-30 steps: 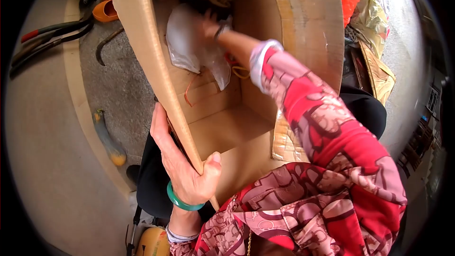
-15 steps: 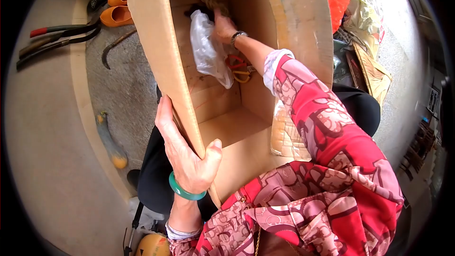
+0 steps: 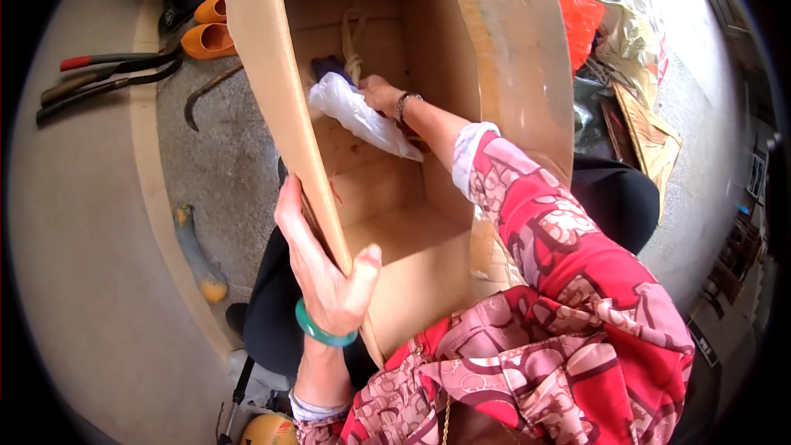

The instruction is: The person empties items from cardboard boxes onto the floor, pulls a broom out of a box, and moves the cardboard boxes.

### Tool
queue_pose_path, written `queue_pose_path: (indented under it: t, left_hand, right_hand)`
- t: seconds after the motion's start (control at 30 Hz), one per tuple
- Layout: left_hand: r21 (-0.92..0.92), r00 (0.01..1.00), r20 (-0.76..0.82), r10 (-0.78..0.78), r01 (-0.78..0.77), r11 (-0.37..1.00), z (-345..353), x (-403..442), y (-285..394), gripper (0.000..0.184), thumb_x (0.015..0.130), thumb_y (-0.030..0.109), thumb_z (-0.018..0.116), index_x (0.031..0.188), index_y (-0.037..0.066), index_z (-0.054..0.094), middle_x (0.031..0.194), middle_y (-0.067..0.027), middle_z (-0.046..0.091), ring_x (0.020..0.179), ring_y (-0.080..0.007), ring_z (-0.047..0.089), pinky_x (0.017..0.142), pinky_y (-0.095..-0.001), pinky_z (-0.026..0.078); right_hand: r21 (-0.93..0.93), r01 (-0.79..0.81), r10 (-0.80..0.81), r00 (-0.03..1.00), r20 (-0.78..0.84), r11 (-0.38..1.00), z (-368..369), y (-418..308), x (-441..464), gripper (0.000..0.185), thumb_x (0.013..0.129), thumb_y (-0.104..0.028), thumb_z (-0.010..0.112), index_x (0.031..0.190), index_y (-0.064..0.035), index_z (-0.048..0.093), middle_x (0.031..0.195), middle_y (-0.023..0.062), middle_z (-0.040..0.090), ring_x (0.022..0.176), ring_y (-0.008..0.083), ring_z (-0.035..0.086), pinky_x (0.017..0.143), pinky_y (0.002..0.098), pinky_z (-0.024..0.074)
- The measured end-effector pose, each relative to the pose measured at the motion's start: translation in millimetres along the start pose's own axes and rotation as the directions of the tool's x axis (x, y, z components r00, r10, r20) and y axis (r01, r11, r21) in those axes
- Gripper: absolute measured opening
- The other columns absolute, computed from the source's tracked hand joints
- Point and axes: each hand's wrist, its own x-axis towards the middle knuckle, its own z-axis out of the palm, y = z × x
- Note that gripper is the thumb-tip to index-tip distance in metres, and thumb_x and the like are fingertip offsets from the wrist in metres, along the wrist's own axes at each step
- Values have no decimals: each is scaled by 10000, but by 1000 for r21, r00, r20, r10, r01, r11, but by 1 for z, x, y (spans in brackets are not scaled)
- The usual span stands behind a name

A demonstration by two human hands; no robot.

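A deep, open cardboard box (image 3: 445, 222) stands between my knees. My left hand (image 3: 328, 276), with a green bangle at the wrist, is clamped around the box's left wall, thumb inside and fingers outside. My right hand (image 3: 383, 96) reaches down into the box and is closed at the upper side of a crumpled white plastic bag (image 3: 358, 117); its fingertips are partly hidden. A dark bundle (image 3: 328, 67) shows at the bag's upper end. Just above it lies a pale cord (image 3: 353, 41), looped on the box floor.
On the floor at left lie long-handled tools (image 3: 107, 82), orange clogs (image 3: 208, 41), a curved sickle-like tool (image 3: 198, 99) and a long gourd (image 3: 199, 255). Red plastic bags (image 3: 577, 12) and a pale plastic bag (image 3: 630, 41) are to the right.
My right hand has moved nearer to me inside the box, and the white bag has swung to a flatter slant. The dark bundle and the cord show more. My left hand keeps its hold.
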Motion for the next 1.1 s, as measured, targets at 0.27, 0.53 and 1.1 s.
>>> queue_pose_path:
  t: [0.27,0.53,1.1]
  left_hand:
    - [124,992,-21,122,-118,985,-7,12,-20,684,643,147,565,1227,-82,291,1125,-264,388,1024,-367,406,931,-433,320]
    - [136,988,-14,155,-151,979,-12,23,-52,687,656,227,553,1222,-67,298,1114,-258,402,1033,-352,401,912,-423,335]
    - [193,991,-11,131,-127,973,12,19,-37,677,666,177,584,1228,-62,291,1093,-250,397,1026,-368,405,920,-429,326]
  right_hand:
    - [457,366,-369,925,-87,811,-144,-106,-112,199,829,-137,521,934,-37,657,897,72,661,838,189,621,733,338,487]
    - [-28,335,-281,740,-611,942,-291,-62,-250,215,827,-149,508,938,-42,658,909,89,662,859,206,625,744,340,488]
    - [-915,294,-231,944,234,276,-62,-74,-87,265,784,-155,471,947,-85,667,1026,113,639,970,245,611,798,350,486]
